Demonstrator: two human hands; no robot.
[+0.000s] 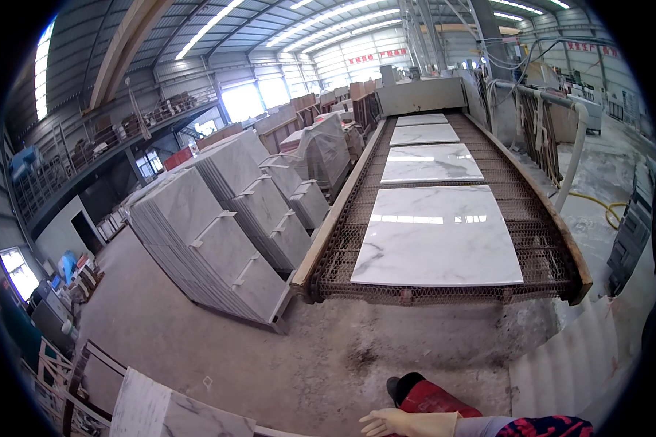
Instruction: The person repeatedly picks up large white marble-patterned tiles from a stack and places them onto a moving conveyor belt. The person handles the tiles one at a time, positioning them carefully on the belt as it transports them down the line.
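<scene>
My right hand [386, 422], in a cream rubber glove, comes in at the lower edge with its fingers stretched out to the left. Nothing shows in it. Just above it are a red piece of clothing [431, 398] and a dark boot tip [394, 388]. Ahead, a glossy white marble slab [439, 237] with grey veins lies flat on a wire-mesh conveyor [543, 255], apart from my hand. Behind it on the same belt lies a second marble slab [431, 163], with further slabs beyond. My left hand is out of view.
Stacked marble slabs [219, 240] stand on edge left of the conveyor. A pale veined slab [153, 411] lies at the lower left. Corrugated sheet [572, 364] borders the lower right. A yellow hose [611, 211] and a grey pipe [577, 149] are on the right.
</scene>
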